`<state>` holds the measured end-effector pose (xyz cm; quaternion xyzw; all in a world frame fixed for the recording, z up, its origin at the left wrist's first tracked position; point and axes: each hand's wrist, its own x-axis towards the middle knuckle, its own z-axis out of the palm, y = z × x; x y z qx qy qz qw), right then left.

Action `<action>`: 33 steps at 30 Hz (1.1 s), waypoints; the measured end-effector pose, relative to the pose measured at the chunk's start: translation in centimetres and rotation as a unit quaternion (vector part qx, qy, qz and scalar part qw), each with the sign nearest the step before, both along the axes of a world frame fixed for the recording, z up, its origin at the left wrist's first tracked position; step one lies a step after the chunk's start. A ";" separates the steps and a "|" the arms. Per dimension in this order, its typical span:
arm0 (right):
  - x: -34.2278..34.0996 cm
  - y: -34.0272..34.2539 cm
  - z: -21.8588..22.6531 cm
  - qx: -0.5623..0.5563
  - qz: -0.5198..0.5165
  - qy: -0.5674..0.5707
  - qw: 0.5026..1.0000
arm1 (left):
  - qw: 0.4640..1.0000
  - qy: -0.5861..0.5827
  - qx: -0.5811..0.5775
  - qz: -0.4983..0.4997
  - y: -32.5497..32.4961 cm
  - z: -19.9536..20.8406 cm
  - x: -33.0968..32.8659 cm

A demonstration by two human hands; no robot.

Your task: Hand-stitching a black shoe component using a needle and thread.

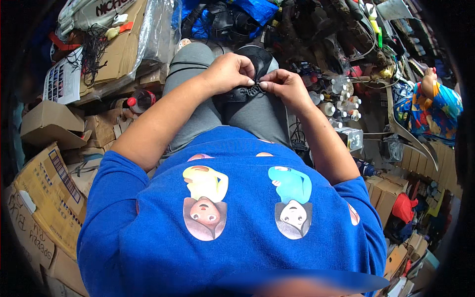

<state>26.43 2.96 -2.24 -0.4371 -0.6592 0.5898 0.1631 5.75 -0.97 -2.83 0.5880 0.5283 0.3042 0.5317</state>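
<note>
A black lace-up shoe (231, 95) lies across my lap on the grey trousers, its dark laces crossing the front. My left hand (231, 72) is over it from the left, thumb and forefinger pinched together at the laces. From the right, my right hand (288, 88) pinches at the same spot, thumb and forefinger closed on a thin black lace. The two sets of fingertips almost meet above the shoe. How the lace runs between them is too small to make out. A black flap (257, 55) stands up beyond the fingers.
Cardboard boxes (52, 123) and a red-capped bottle (143, 100) lie to my left. Several small bottles (341, 106) stand right of my knees, beside a metal can (350, 138). Someone in colourful clothing (438, 111) is at the far right. Blue plastic bags (257, 10) lie ahead.
</note>
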 end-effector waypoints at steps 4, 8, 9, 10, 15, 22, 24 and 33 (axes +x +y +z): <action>0.8 0.5 0.1 0.027 0.034 0.022 0.999 | 0.960 0.150 0.234 -0.037 0.1 -0.4 -1.2; 3.0 1.0 -0.5 -0.085 -0.029 0.038 0.995 | 0.974 0.152 0.165 -0.016 -0.9 0.7 -2.3; 3.1 0.9 -0.7 -0.086 -0.028 0.038 0.995 | 0.975 0.152 0.164 -0.016 -1.2 1.1 -1.9; 3.0 0.7 -0.9 -0.020 -0.004 0.060 0.998 | 0.967 0.185 0.175 -0.031 -1.3 1.7 -1.6; 3.0 0.0 -0.1 0.059 0.017 -0.016 0.998 | 0.962 0.223 0.119 -0.099 -0.4 2.9 -0.7; 5.5 1.1 2.8 0.097 -0.013 0.014 0.995 | 0.941 0.243 0.169 -0.166 0.1 2.6 -0.8; 5.1 3.6 2.1 0.248 0.000 -0.103 0.963 | 0.938 0.241 0.179 -0.173 0.2 2.7 -0.6; 0.6 0.3 5.0 0.483 0.240 -0.271 0.798 | 0.941 0.233 0.184 -0.161 -0.1 1.8 -1.5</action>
